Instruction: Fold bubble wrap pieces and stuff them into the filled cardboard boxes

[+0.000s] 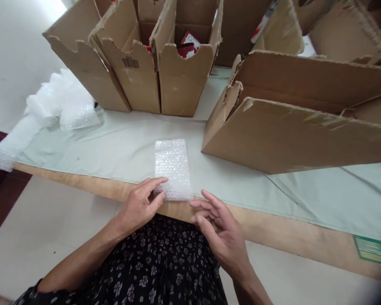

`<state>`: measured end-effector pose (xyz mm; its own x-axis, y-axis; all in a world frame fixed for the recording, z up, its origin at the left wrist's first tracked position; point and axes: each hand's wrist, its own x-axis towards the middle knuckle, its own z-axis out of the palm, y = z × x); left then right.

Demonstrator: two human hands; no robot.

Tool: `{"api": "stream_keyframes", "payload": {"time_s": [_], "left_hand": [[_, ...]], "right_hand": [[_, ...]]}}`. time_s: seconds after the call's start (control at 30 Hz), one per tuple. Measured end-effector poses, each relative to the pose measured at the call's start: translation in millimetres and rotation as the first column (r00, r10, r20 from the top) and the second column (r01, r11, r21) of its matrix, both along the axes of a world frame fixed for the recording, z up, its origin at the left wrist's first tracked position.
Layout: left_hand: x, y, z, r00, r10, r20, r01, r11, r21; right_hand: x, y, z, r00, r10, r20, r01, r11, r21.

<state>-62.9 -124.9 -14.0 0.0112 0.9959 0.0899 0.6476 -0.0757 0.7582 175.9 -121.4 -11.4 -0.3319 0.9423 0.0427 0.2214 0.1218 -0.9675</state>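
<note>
A flat, clear bubble wrap pouch (pixel 173 163) lies on the cloth close to the table's front edge, its lower end reaching onto the bare wood. My left hand (pixel 142 199) is at the pouch's lower left corner, index finger and thumb apart and resting over its surface. To the right of that same lower end is my right hand (pixel 220 231), half turned palm up with its fingers spread and nothing in them. Whether anything is inside the pouch I cannot tell.
Several tall, open cardboard boxes (pixel 180 84) stand along the back, some with red items (pixel 188 48) inside. A long open box (pixel 298 135) sits at the right. Loose bubble wrap (pixel 60 101) is heaped at the left. A green label (pixel 374 250) marks the wooden edge.
</note>
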Motion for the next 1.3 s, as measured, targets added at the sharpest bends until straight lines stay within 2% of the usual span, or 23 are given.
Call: {"api": "stream_keyframes", "payload": {"time_s": [0.03, 0.07, 0.13, 0.2, 0.3, 0.37, 0.43, 0.53, 0.6, 0.67, 0.73, 0.9, 0.97, 1.1, 1.17, 1.23, 1.3], "left_hand": [[-1, 3, -1.2, 1.0, 0.008, 0.006, -0.008, 1.0, -0.016], [-1, 5, -2.2, 1.0, 0.012, 0.007, -0.012, 1.0, -0.024], [-2, 7, -3.7, 1.0, 0.005, -0.004, -0.005, 1.0, -0.018], [-1, 6, -4.1, 0.999, -0.01, -0.035, 0.01, 1.0, 0.019], [-1, 0, -0.1, 0.992, -0.002, -0.128, 0.024, 0.985, 0.173], [-2, -6, 5.1, 0.981, 0.008, -0.192, 0.049, 0.956, 0.288], [-4, -12, 9.2, 0.972, -0.04, -0.233, 0.12, 0.932, 0.341], [-4, -15, 7.9, 0.964, -0.133, -0.229, 0.204, 0.925, 0.322], [-4, -9, 2.5, 0.972, -0.126, -0.2, 0.182, 0.937, 0.297], [-4, 0, -3.6, 0.977, -0.091, -0.192, 0.144, 0.949, 0.281], [-4, 9, -8.4, 0.976, -0.077, -0.206, 0.133, 0.953, 0.271], [-6, 16, -9.0, 0.977, -0.013, -0.212, 0.079, 0.949, 0.305], [-7, 11, -5.0, 0.976, -0.014, -0.217, 0.091, 0.934, 0.347], [-7, 2, 1.4, 0.965, -0.13, -0.228, 0.207, 0.91, 0.36], [-8, 5, 0.5, 0.971, -0.128, -0.2, 0.191, 0.921, 0.339], [-8, 13, -3.3, 0.976, -0.081, -0.204, 0.145, 0.936, 0.322], [-9, 24, -8.1, 0.969, -0.028, -0.245, 0.105, 0.945, 0.309]], "right_hand": [[1, 2, 1.0, 0.996, -0.005, 0.085, -0.008, 0.989, 0.151], [1, 5, 1.6, 0.984, -0.008, 0.18, -0.046, 0.954, 0.297], [-2, 15, 0.3, 0.926, 0.002, 0.377, -0.201, 0.848, 0.49], [-7, 28, -4.4, 0.847, 0.023, 0.532, -0.357, 0.766, 0.535], [-14, 43, -11.3, 0.793, 0.029, 0.609, -0.44, 0.719, 0.538], [-15, 47, -10.9, 0.81, 0.052, 0.585, -0.435, 0.722, 0.538], [-16, 49, -7.0, 0.834, 0.108, 0.541, -0.426, 0.749, 0.507], [-17, 50, -1.1, 0.869, 0.164, 0.466, -0.386, 0.814, 0.433], [-17, 49, -0.1, 0.89, 0.112, 0.441, -0.32, 0.843, 0.433], [-15, 48, -0.5, 0.898, -0.011, 0.441, -0.238, 0.829, 0.506], [-13, 45, -1.4, 0.878, -0.107, 0.467, -0.217, 0.779, 0.588], [-15, 46, -6.6, 0.792, -0.056, 0.608, -0.414, 0.683, 0.601], [-18, 49, -8.7, 0.81, -0.046, 0.585, -0.396, 0.693, 0.603], [-17, 52, -8.6, 0.887, 0.027, 0.46, -0.3, 0.792, 0.532], [-15, 51, -7.7, 0.901, 0.018, 0.434, -0.264, 0.816, 0.514], [-14, 50, -7.3, 0.893, -0.046, 0.448, -0.235, 0.801, 0.551], [-15, 50, -7.2, 0.864, -0.1, 0.494, -0.255, 0.76, 0.599]]}}
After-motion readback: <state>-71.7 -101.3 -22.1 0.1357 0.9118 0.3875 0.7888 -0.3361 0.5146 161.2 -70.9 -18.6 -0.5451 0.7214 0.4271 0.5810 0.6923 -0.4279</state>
